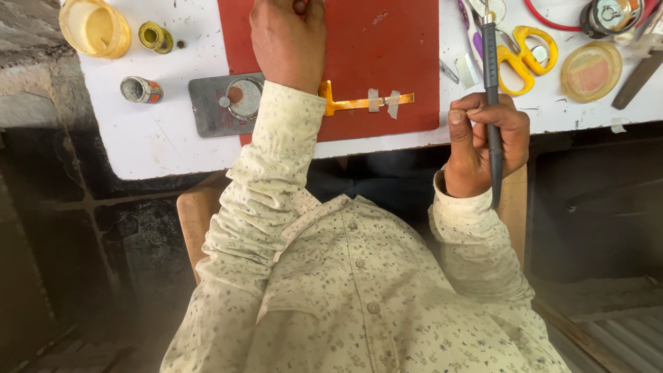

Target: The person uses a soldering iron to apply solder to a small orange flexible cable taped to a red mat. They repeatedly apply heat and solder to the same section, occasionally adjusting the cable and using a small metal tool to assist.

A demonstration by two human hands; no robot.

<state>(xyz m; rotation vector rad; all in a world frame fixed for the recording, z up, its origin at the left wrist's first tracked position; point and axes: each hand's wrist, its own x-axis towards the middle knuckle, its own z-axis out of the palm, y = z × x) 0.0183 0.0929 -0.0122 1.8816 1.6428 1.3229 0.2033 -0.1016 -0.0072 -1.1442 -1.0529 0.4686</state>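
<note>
A thin orange flex strip (359, 103), held down by two tape pieces, lies on the red mat (400, 55) on the white counter (159, 138). The left hand (286, 41) rests fisted just beyond its left end, above a metal plate (210, 103). The right hand (483, 141) grips a dark soldering pen (492, 103), well right of the strip; no joint shows yet. Yellow scissors (518, 59) lie farther right.

Two hands (288, 43), one red mat (387, 41), two scissors (523, 55), three small containers (141, 90).

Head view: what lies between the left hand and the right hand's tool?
An orange strip with tape pieces, on the red mat, left of the dark tool; head view.
</note>
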